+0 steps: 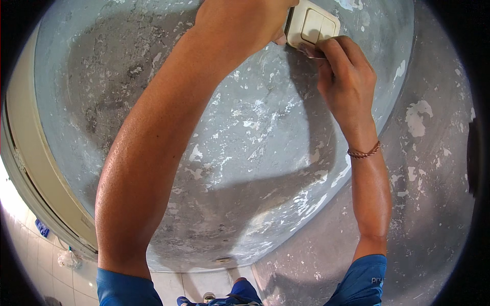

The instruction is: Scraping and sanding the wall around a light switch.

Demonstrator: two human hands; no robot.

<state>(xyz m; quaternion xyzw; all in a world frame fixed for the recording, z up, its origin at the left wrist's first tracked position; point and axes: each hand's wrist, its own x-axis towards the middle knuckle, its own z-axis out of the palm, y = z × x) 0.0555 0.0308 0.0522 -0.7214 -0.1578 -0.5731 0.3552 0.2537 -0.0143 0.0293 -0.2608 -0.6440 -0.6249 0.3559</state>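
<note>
A cream double rocker light switch (314, 26) sits on the worn grey wall at the top of the view. A dark strip shows along its left side. My left hand (245, 23) is at that side, with one fingertip close to the lower left corner. Its upper part is cut off by the picture's edge, so its grip is hidden. My right hand (346, 72) pinches a thin, brownish, folded scrap (311, 51), perhaps sandpaper or paper, against the lower edge of the switch. The right fingertips overlap the plate's lower right corner.
Patchy, flaking paint covers the grey wall (252, 126), which meets another wall (421, 183) at a right-hand corner. A cream door frame (49, 160) stands at left. On the tiled floor (42, 256) lie a blue item (41, 228) and a clear plastic bag (69, 260).
</note>
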